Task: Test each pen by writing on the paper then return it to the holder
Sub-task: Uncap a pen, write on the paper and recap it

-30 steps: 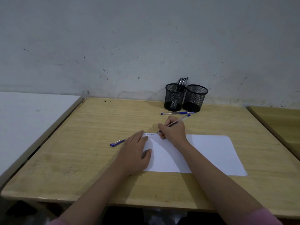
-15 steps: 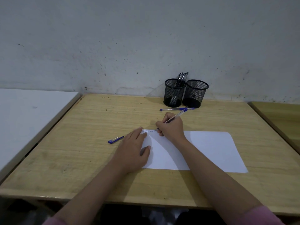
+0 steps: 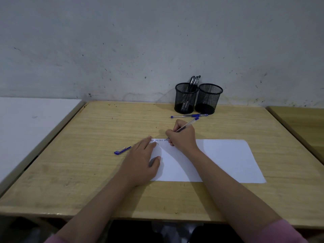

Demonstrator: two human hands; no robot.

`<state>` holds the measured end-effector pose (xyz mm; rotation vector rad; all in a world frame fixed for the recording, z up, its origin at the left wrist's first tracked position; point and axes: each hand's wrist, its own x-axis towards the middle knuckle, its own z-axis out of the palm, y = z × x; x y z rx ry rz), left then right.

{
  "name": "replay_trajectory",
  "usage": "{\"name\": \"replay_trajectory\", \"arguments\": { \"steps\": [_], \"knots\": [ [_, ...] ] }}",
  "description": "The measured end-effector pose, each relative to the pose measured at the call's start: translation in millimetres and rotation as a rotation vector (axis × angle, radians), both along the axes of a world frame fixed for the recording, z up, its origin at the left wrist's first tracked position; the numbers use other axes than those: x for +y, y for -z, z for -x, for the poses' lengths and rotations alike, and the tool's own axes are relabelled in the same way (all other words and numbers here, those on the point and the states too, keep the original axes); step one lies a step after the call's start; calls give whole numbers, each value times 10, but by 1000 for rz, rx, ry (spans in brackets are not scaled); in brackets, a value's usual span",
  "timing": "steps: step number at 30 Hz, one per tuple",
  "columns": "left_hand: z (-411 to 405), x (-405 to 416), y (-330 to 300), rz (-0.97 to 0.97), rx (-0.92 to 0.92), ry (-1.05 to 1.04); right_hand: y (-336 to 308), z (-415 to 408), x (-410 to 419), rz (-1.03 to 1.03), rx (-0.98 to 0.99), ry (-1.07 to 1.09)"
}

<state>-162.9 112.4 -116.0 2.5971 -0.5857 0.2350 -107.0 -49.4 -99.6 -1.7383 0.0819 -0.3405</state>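
A white sheet of paper [image 3: 224,160] lies on the wooden desk [image 3: 87,172]. My right hand [image 3: 183,136] grips a clear pen with a blue end [image 3: 190,122], its tip on the paper's top edge beside a short line of small writing [image 3: 158,140]. My left hand [image 3: 140,160] rests flat on the paper's left part, fingers straight. Two black mesh holders stand at the back: the left holder [image 3: 185,99] has several dark pens in it, the right holder [image 3: 208,99] looks empty. Another blue pen [image 3: 189,116] lies in front of them. A blue pen cap [image 3: 122,150] lies left of the paper.
A white table [image 3: 26,127] adjoins the desk on the left and another wooden desk [image 3: 301,120] on the right. A stained grey wall [image 3: 157,41] rises directly behind the holders.
The line of writing at the paper's top edge has grown to the right as my right hand writes. My left hand stays flat on the paper.
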Motion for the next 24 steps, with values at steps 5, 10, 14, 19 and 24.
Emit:
{"name": "replay_trajectory", "arguments": {
  "steps": [5,10,14,19,24],
  "knots": [
    [6,-2,-8,3,4,-3,9,-12,0,12,-6,13],
    [5,-1,-3,7,2,0,29,-9,-9,-4,-5,35],
    [-10,7,17,2,-5,0,13,-7,-16,5,2,29],
    [-10,11,27,31,4,2,4,-23,-14,-32,29,48],
    [31,34,-20,73,2,-69,-51,-24,-79,-189,96,118]
  ]
}}
